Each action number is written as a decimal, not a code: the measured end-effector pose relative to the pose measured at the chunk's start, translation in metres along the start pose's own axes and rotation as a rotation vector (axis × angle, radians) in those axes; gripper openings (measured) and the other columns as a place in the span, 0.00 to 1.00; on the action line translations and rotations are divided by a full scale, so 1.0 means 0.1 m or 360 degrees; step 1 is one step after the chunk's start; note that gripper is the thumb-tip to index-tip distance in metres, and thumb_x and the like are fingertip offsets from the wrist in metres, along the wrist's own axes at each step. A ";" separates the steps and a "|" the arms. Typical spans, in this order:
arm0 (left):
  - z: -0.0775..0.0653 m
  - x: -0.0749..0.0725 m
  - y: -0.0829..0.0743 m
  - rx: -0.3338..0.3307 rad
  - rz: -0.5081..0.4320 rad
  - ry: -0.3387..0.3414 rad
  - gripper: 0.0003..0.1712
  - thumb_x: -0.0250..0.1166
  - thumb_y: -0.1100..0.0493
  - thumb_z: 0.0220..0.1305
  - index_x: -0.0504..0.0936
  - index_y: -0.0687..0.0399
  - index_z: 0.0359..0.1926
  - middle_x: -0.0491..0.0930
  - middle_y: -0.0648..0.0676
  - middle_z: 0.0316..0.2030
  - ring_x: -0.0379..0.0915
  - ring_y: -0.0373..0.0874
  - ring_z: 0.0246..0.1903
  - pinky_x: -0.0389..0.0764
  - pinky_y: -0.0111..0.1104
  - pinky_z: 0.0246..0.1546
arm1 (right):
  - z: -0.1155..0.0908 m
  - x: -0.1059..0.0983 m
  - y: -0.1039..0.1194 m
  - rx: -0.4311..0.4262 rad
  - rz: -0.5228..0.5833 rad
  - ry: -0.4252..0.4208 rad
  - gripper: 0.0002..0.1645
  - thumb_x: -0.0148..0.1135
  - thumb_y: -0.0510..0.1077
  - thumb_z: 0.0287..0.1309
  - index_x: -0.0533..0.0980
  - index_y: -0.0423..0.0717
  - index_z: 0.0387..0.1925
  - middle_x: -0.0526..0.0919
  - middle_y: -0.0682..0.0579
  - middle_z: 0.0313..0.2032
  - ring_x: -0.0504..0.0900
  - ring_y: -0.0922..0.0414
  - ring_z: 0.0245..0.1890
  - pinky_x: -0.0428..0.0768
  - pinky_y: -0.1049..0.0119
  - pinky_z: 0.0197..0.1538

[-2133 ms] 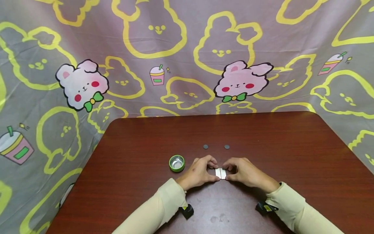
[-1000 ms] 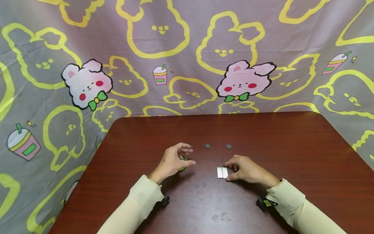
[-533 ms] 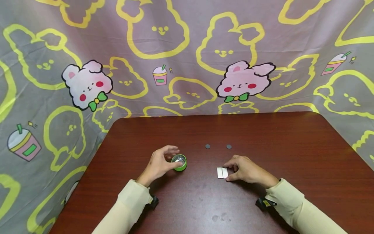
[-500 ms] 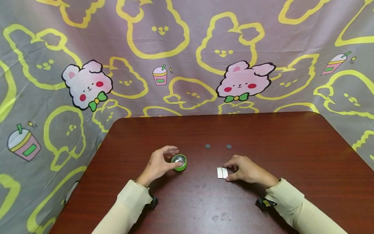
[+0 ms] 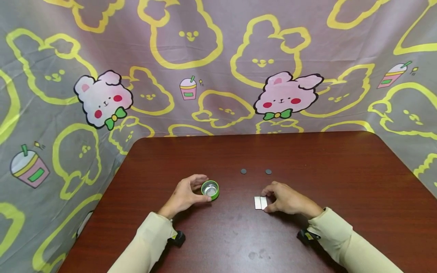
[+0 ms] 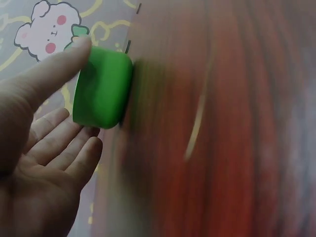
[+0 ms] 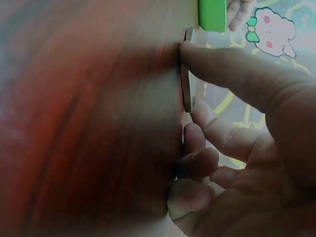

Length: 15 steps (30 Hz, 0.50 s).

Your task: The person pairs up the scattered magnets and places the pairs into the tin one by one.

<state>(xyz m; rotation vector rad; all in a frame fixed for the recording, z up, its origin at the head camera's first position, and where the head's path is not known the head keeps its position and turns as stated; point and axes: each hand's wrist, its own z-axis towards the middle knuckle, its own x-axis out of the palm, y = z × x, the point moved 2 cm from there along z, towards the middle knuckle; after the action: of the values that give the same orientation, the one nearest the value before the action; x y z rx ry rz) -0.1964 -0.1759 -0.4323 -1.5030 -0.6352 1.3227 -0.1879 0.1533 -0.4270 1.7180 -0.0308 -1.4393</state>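
Observation:
My left hand [image 5: 186,192] is beside a small round bowl [image 5: 214,196], green outside and silvery inside. Its thumb lies at the near side of the rim and its fingers at the far left side. In the left wrist view the thumb overlaps the green wall [image 6: 106,89], while the other fingers extend loosely below it. Two thin white rectangular pieces lie side by side on the table. My right hand [image 5: 290,199] holds the right white piece [image 5: 263,203] between thumb and forefinger at its near and far ends. The left white piece [image 5: 257,203] adjoins it.
Two small dark grey discs, a left disc [image 5: 243,171] and a right disc [image 5: 268,171], lie farther back on the brown wooden table [image 5: 307,155]. A patterned cloth [image 5: 218,76] hangs behind the table and along its sides.
My left hand has left the white pieces, moved left over the bowl, then drawn back to its left side, its thumb now at the near rim. The right hand has stayed at the white pieces.

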 end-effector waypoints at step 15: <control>0.03 0.06 0.11 -0.0054 -0.0030 0.0003 0.37 0.80 0.71 0.45 0.76 0.72 0.58 0.78 0.68 0.55 0.77 0.61 0.55 0.78 0.42 0.57 | 0.05 -0.04 -0.06 0.0196 0.0559 0.0147 0.12 0.71 0.33 0.53 0.76 0.37 0.37 0.80 0.57 0.25 0.74 0.63 0.26 0.71 0.71 0.30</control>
<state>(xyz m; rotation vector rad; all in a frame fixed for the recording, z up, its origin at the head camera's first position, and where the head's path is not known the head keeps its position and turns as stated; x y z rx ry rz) -0.1997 -0.1738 -0.4443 -1.5221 -0.6720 1.3016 -0.1964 0.1562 -0.4273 1.7726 -0.3603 -1.1168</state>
